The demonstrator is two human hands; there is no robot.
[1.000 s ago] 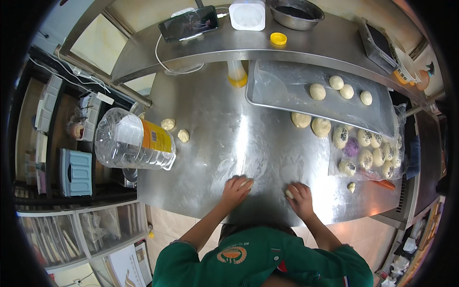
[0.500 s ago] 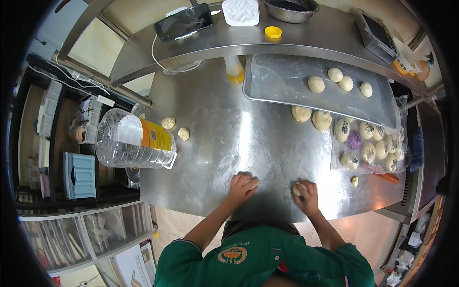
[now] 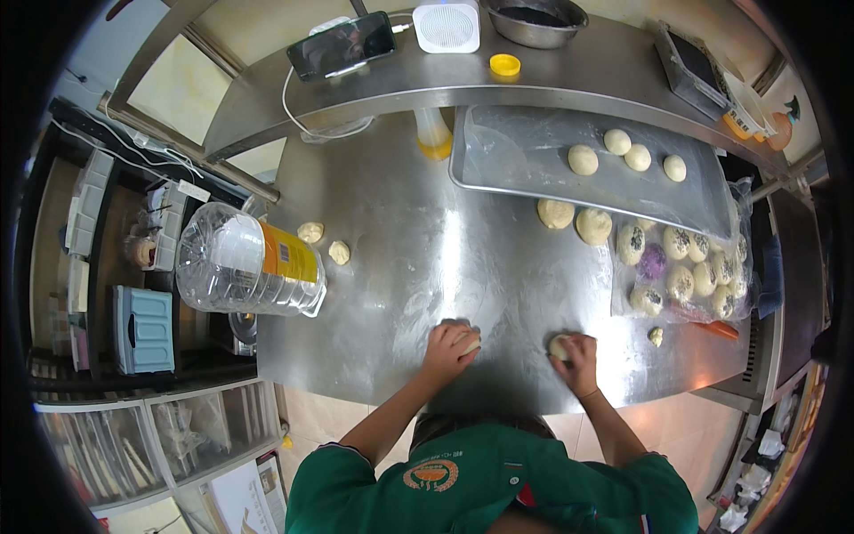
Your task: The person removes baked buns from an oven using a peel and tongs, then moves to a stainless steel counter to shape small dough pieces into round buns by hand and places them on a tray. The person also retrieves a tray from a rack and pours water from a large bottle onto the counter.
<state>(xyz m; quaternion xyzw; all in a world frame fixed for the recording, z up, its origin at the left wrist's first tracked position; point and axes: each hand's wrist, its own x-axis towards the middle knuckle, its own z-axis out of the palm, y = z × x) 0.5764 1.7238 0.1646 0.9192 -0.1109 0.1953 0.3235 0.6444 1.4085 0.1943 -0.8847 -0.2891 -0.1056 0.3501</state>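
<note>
Near the front edge of the steel table, my left hand [image 3: 444,352] is curled over a dough ball [image 3: 471,342], which shows only at its right side. My right hand [image 3: 581,363] cups a second dough ball [image 3: 559,347], its pale surface showing at the left of my fingers. Both balls rest on the floured steel. Two larger dough rounds [image 3: 556,214] lie in front of the metal tray [image 3: 498,182], and several smooth balls [image 3: 583,160] sit on it. A small dough scrap [image 3: 656,336] lies to the right of my right hand.
A large clear plastic jug [image 3: 245,267] lies on its side at the left, beside two dough lumps [image 3: 339,252]. Filled buns [image 3: 680,283] sit on plastic at the right. A squeeze bottle [image 3: 433,135] stands under the shelf [image 3: 427,82], which holds a phone [image 3: 342,46].
My right hand has shifted slightly to the right, and more of its dough ball shows. My left hand keeps nearly the same place. The whole view has moved a little.
</note>
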